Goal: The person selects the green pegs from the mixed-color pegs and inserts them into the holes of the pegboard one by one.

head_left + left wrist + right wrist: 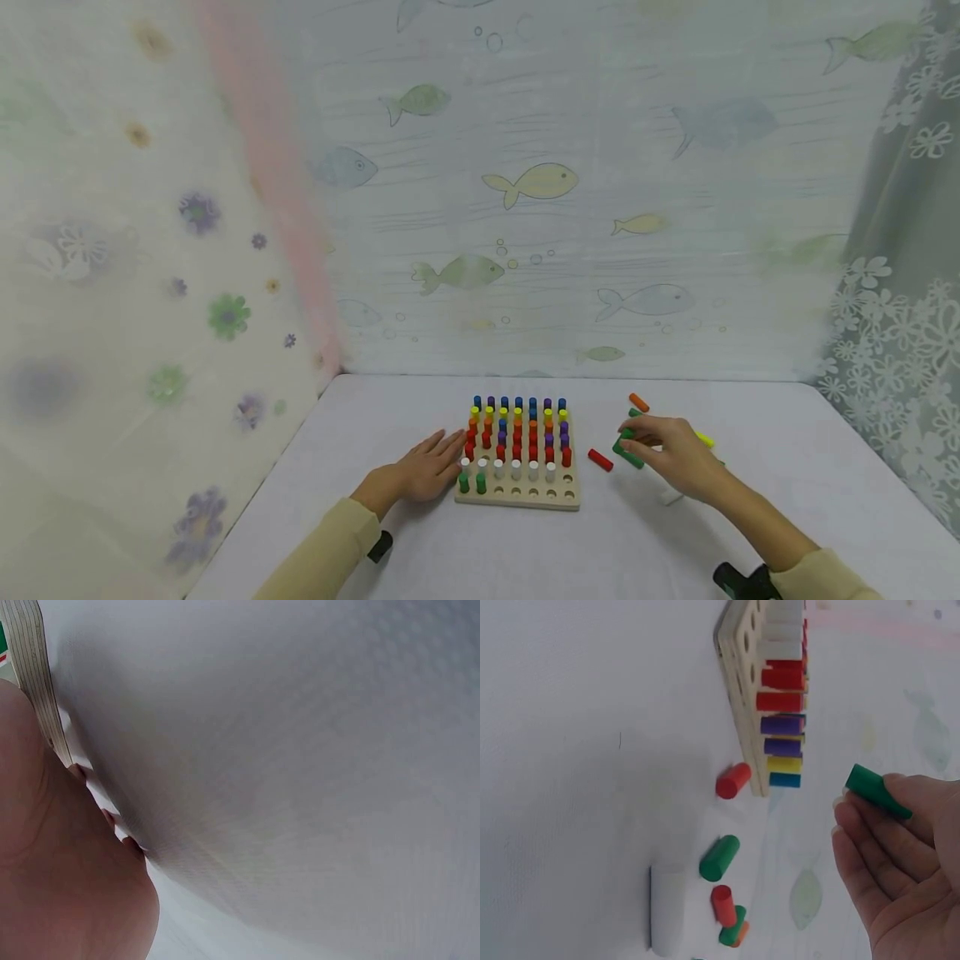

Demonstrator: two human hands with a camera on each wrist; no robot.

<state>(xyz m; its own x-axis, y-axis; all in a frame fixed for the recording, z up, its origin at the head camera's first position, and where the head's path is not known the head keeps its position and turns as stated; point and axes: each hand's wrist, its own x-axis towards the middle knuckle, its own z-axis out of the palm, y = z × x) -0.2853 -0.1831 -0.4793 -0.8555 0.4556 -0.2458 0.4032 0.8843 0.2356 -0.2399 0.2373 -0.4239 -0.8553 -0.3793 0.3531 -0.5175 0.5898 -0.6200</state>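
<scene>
Wooden pegboard [517, 498] sits mid-bench, its pegs in coloured rows — my left hand [423, 471] lies flat, fingers straight, against its left edge. To the right, my right hand [675, 457] pinches a short, solid-green cylindrical peg [876, 791] — lifted above the white bench [525, 550].

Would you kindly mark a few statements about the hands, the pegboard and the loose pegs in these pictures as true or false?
1. The right hand holds a green peg. True.
2. The left hand holds a white peg. False: it lies flat on the table, against the pegboard's left edge, holding nothing.
3. A red peg lies on the table right of the pegboard. True.
4. Every hole in the pegboard is filled. False: most holes in the front row are empty.
</scene>
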